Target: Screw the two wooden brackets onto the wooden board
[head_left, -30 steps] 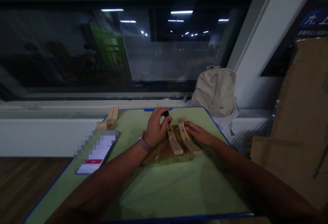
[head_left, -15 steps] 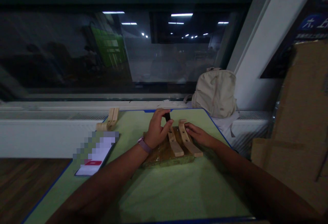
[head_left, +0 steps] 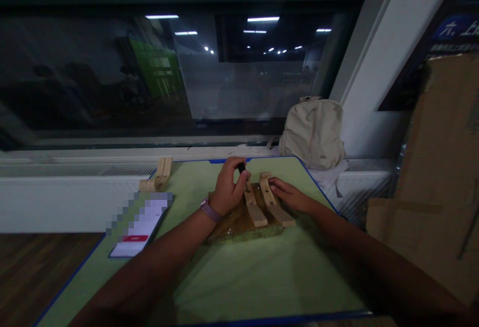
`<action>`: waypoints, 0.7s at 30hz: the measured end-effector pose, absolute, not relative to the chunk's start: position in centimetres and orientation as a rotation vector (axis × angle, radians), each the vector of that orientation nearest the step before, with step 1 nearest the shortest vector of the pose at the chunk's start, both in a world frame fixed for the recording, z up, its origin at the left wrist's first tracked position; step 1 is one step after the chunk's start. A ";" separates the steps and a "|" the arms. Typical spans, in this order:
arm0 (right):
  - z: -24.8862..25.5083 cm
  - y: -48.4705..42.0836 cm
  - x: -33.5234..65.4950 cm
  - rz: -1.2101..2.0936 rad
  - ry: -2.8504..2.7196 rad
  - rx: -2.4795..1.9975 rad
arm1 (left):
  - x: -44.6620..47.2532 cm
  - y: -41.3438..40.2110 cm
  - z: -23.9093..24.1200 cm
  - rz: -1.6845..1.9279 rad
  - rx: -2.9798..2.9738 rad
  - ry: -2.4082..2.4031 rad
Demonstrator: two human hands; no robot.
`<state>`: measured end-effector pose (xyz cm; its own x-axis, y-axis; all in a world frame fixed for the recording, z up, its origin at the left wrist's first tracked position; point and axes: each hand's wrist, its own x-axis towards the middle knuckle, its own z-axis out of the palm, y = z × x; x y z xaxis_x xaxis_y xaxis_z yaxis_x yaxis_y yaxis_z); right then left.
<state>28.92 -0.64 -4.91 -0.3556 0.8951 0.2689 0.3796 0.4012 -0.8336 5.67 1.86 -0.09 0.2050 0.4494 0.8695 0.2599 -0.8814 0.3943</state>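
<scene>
2 pale, bent wooden strips (head_left: 255,212) with dark holes lie on the brown block (head_left: 232,221). Above it, the left grip (head_left: 228,187) is closed around a black-handled tool (head_left: 242,167); at its right, the half-curled right grip (head_left: 290,195) touches a strip, clasp unclear. Bare counter (head_left: 262,277) fronts the block to a blue edge (head_left: 299,317); a narrower band lies beyond.
</scene>
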 end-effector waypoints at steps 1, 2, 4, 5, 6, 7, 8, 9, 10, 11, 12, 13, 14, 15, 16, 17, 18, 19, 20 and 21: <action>-4.9 -0.7 28.9 0.881 -1.914 -1.090 | 5.6 1.8 0.1 1.781 2.337 0.690; -4.8 -0.7 28.9 0.885 -1.915 -1.094 | 5.6 1.8 0.2 1.805 2.360 0.700; -4.7 -0.8 29.0 0.899 -1.923 -1.104 | 5.5 1.7 0.4 1.828 2.377 0.744; -4.6 -0.8 29.0 0.906 -1.927 -1.108 | 5.5 1.7 0.4 1.823 2.374 0.767; -4.5 -0.8 29.0 0.912 -1.930 -1.112 | 5.6 1.8 0.3 1.810 2.361 0.785; -4.5 -0.8 29.0 0.916 -1.930 -1.115 | 5.6 1.8 0.2 1.796 2.338 0.793; -4.5 -0.8 29.0 0.917 -1.929 -1.117 | 5.6 1.8 0.0 1.783 2.306 0.793; -4.5 -0.8 29.0 0.914 -1.926 -1.119 | 5.7 1.9 -0.1 1.772 2.264 0.789; -4.5 -0.8 29.0 0.911 -1.925 -1.120 | 5.7 1.9 -0.3 1.762 2.227 0.781; -4.6 -0.8 29.0 0.906 -1.923 -1.118 | 5.7 1.9 -0.4 1.750 2.198 0.770; -4.6 -0.8 29.0 0.903 -1.920 -1.114 | 5.8 1.9 -0.4 1.735 2.183 0.759; -4.6 -0.8 28.9 0.902 -1.918 -1.107 | 5.8 1.9 -0.5 1.717 2.182 0.747; -4.6 -0.7 28.9 0.903 -1.918 -1.100 | 5.8 1.8 -0.4 1.699 2.193 0.735; -4.6 -0.7 28.9 0.904 -1.919 -1.094 | 5.7 1.8 -0.4 1.686 2.214 0.722; -4.6 -0.8 28.8 0.904 -1.922 -1.092 | 5.7 1.7 -0.3 1.681 2.238 0.711; -4.6 -0.8 28.8 0.903 -1.924 -1.092 | 5.7 1.7 -0.2 1.682 2.265 0.702; -4.5 -0.8 28.8 0.903 -1.927 -1.095 | 5.6 1.7 -0.2 1.686 2.297 0.692; -4.5 -0.8 28.8 0.902 -1.926 -1.102 | 5.6 1.7 -0.1 1.700 2.328 0.681; -4.5 -0.8 28.8 0.903 -1.923 -1.108 | 5.6 1.7 0.0 1.722 2.355 0.672; -4.5 -0.9 28.9 0.907 -1.920 -1.113 | 5.6 1.7 0.1 1.747 2.375 0.669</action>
